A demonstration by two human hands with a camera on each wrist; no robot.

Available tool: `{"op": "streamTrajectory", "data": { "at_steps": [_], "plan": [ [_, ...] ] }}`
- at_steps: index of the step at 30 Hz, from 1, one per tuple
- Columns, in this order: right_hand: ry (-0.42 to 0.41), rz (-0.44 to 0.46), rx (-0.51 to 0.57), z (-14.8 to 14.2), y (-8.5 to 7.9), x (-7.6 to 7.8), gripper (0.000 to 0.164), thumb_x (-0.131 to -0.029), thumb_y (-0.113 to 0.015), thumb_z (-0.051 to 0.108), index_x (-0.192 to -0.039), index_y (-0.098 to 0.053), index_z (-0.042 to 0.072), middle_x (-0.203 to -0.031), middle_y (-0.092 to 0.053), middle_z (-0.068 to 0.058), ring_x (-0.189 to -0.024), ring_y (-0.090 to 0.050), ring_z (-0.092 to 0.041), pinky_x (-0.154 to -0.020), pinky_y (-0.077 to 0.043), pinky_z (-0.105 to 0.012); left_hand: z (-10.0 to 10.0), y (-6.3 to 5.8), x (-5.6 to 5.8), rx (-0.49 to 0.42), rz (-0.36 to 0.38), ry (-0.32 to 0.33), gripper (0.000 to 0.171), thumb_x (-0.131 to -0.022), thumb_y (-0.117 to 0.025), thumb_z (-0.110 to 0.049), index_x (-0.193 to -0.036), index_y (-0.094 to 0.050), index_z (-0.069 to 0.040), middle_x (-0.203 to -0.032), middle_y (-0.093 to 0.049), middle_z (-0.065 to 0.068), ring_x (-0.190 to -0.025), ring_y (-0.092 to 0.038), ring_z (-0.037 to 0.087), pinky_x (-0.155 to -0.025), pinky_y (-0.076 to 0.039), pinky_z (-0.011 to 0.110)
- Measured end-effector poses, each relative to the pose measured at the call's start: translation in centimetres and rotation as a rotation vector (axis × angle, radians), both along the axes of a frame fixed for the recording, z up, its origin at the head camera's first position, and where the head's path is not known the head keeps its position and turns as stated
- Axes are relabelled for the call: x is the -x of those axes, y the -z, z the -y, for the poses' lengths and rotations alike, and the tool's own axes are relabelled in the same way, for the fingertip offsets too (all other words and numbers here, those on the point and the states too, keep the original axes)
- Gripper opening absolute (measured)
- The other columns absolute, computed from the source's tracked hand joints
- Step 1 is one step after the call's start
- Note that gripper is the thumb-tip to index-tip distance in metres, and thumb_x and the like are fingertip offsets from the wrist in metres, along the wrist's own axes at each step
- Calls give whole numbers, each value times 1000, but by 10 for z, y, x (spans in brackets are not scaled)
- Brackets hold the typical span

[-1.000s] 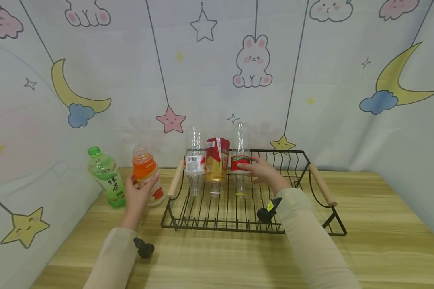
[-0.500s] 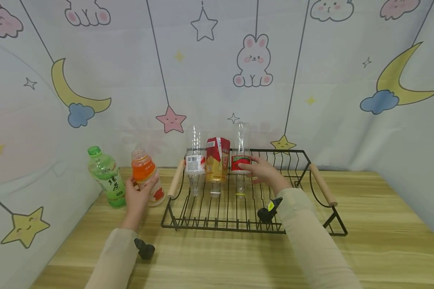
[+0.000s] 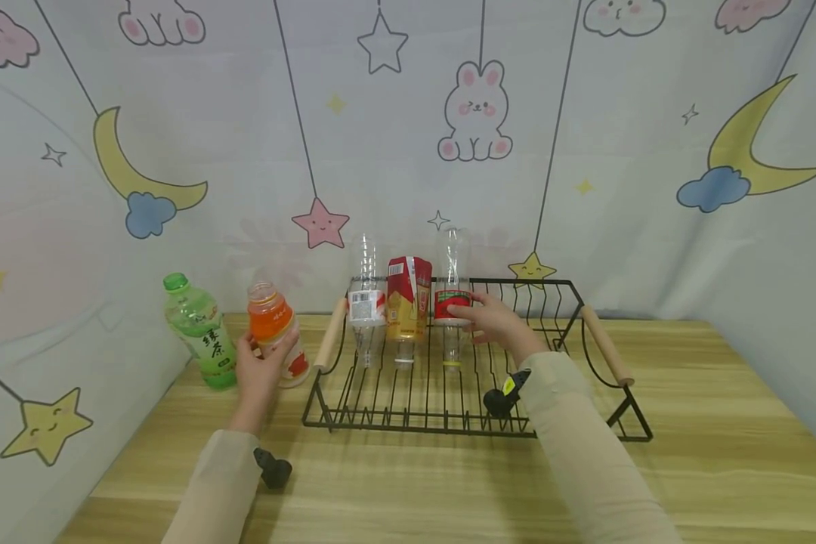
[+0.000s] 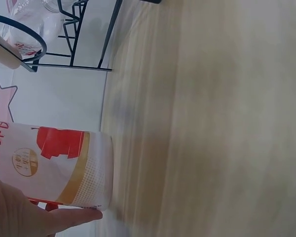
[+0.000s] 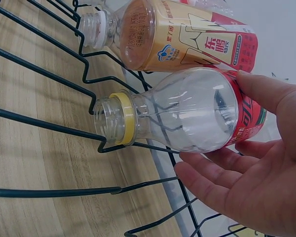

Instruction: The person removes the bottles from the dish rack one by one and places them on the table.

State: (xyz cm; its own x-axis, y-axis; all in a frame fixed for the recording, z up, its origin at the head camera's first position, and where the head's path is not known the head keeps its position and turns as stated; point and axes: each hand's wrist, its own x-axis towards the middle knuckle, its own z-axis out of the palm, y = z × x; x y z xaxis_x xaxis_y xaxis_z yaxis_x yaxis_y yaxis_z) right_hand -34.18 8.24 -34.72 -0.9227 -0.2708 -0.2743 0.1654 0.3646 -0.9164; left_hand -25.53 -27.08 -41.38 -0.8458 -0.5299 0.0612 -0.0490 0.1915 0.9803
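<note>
My left hand grips an open-necked bottle with an orange top and white label, standing on the table left of the rack. The left wrist view shows its white-and-red lower part with a finger along it. My right hand holds a clear plastic bottle with a red label, upside down in the black wire rack. In the right wrist view its capless neck with a yellow ring sits between the wires, thumb on the label and fingers underneath.
Two more bottles stand upside down in the rack: a red-and-gold one and a clear one with a white label. A green tea bottle stands at the far left. Wooden handles flank the rack; a printed curtain hangs behind.
The orange-topped bottle has tilted slightly left in my left hand. My right hand stays on the red-labelled bottle.
</note>
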Motion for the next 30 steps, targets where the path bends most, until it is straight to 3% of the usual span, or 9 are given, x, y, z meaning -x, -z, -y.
{"op": "streamTrajectory", "data": {
  "at_steps": [14, 20, 30],
  "plan": [
    [-9, -8, 21, -2, -1, 0, 76, -98, -56, 31, -154, -12, 5, -147, -39, -21, -128, -48, -38, -103, -43, -50, -3, -3, -1, -47, -11, 17, 93, -84, -70, -49, -149, -18, -7, -143, -32, 18, -128, -38, 32, -109, -33, 48],
    [-4, -9, 37, 1, -4, -2, 75, -97, -57, 32, -154, -14, 8, -147, -39, -19, -128, -47, -38, -103, -43, -49, 1, -3, -3, -52, 27, 30, 100, -82, -70, -53, -151, -13, -8, -147, -29, 19, -131, -35, 33, -111, -31, 51],
    [0, -8, 86, -7, -17, -3, 78, -100, -52, 29, -154, -3, 5, -152, -30, -24, -133, -42, -39, -105, -40, -49, 7, -10, -6, 37, 95, 44, 107, -80, -72, -53, -153, -6, -9, -147, -26, 24, -130, -33, 38, -109, -32, 54]
  ]
}}
